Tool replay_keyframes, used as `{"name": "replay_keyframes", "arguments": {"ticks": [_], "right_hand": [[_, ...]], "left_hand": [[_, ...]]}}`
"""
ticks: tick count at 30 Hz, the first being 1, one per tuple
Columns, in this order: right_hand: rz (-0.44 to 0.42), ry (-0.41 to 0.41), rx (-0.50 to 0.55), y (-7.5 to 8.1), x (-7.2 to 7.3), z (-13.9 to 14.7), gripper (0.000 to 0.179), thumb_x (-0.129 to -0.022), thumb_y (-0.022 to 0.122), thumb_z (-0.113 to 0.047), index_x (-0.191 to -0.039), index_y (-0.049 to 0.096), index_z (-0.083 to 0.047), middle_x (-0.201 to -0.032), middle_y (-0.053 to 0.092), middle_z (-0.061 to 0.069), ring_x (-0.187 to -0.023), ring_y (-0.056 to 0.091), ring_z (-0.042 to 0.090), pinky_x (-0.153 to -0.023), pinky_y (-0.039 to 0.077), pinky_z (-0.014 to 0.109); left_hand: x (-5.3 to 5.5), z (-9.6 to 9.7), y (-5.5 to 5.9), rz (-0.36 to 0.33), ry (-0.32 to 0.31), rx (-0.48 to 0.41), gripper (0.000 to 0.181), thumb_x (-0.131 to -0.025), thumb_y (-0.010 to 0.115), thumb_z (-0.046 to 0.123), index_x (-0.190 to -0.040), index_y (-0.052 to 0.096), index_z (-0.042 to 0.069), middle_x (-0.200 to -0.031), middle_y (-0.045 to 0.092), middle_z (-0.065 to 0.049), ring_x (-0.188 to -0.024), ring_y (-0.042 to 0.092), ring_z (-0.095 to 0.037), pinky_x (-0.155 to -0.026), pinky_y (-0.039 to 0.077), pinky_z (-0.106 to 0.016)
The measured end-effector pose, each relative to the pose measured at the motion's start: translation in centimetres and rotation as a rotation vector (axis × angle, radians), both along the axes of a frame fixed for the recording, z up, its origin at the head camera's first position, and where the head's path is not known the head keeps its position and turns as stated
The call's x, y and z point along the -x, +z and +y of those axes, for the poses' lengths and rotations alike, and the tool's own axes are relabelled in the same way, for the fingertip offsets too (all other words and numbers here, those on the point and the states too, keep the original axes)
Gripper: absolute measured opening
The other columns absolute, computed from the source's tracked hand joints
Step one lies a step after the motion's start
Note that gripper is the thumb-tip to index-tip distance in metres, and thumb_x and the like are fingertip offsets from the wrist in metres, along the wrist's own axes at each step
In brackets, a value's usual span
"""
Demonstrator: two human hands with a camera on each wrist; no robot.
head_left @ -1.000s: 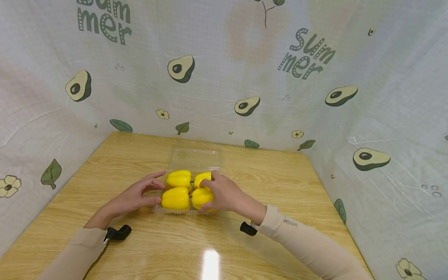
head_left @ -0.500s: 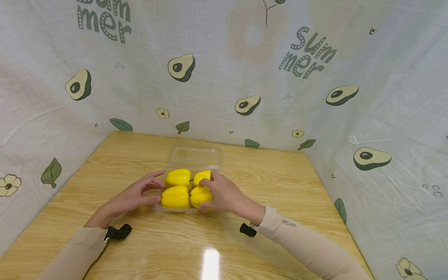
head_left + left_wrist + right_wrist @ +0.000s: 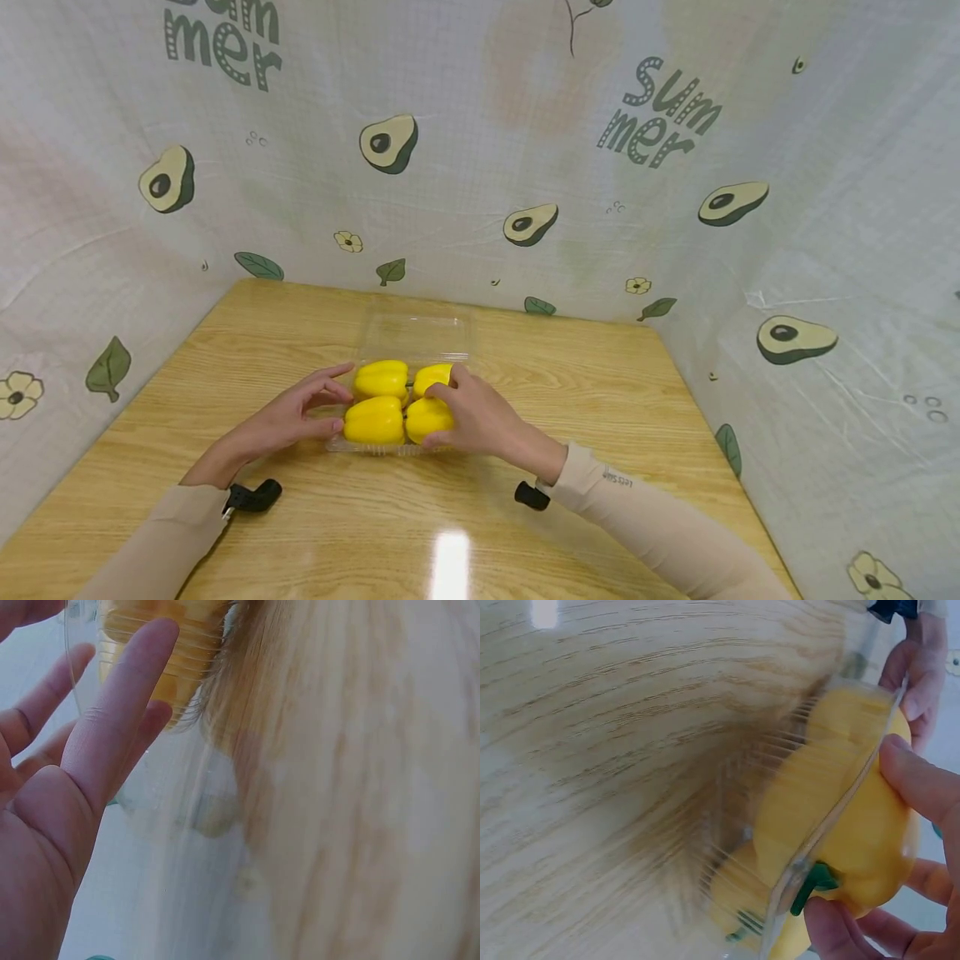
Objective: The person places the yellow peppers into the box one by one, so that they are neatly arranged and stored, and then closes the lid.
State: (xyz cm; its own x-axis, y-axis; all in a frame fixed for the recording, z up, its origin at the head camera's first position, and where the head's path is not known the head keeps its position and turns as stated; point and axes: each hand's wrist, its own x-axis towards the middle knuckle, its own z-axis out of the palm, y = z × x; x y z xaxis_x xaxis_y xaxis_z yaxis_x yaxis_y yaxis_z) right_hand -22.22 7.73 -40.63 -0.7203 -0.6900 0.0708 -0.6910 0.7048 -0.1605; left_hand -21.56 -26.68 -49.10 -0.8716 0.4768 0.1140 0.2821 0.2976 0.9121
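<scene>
Yellow pepper [image 3: 427, 418] — R fingers [image 3: 836, 931] grip it; L fingers [image 3: 120, 712] loose by clear box rim [image 3: 375, 451] — wide tbl [image 3: 585, 387] around.

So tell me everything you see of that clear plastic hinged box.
The clear rectangular box looks plastic, with ribbed walls and a rim. It sits on the light wooden table, its lid open toward the far side, four yellow bell peppers inside. The left hand is at its left end, the right hand over its right; hand contact is unclear.
</scene>
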Motion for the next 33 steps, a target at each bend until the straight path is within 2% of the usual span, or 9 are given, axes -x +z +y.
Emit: {"name": "replay_keyframes", "arguments": {"ticks": [9,19,26,33], "right_hand": [[-0.030,0.015,0.059,-0.7,0.3,0.7,0.069,-0.084,0.088,-0.055,-0.138,0.068,-0.018,-0.101,0.044,0.003,-0.076,0.042,0.015,-0.065,0.036,0.025],[-0.122,0.073,0.048,-0.2,0.6,1.7,0.054,-0.097,0.077,-0.038,-0.145,0.062,-0.016,-0.112,0.048,0.005,-0.085,0.049,0.016,-0.071,0.044,0.028],[-0.144,0.100,0.048,-0.1,0.6,1.7,0.054,-0.096,0.081,-0.034,-0.143,0.062,-0.014,-0.108,0.045,0.007,-0.080,0.047,0.016,-0.068,0.043,0.027],[-0.201,0.068,0.036,0.1,0.7,1.6,0.055,-0.095,0.082,-0.036,-0.143,0.062,-0.016,-0.107,0.044,0.006,-0.079,0.047,0.015,-0.068,0.043,0.026]], "left_hand": [[0.0,0.0,0.0,0.009,0.008,0.007,0.032,-0.101,0.075,0.016,-0.130,0.062,0.007,-0.176,0.020,-0.015,-0.141,0.049,-0.048,-0.112,0.039,-0.071],[-0.1,0.1,0.2,0.001,0.010,0.012,0.034,-0.101,0.075,0.017,-0.130,0.061,0.004,-0.176,0.019,-0.016,-0.142,0.048,-0.050,-0.112,0.039,-0.070],[-0.2,0.1,0.3,0.002,0.012,0.017,0.035,-0.101,0.075,0.017,-0.130,0.062,0.004,-0.176,0.019,-0.014,-0.142,0.048,-0.049,-0.113,0.039,-0.070],[-0.1,0.1,0.2,-0.002,0.011,0.019,0.033,-0.101,0.075,0.018,-0.130,0.063,0.007,-0.176,0.020,-0.012,-0.142,0.049,-0.045,-0.113,0.038,-0.069]]}}
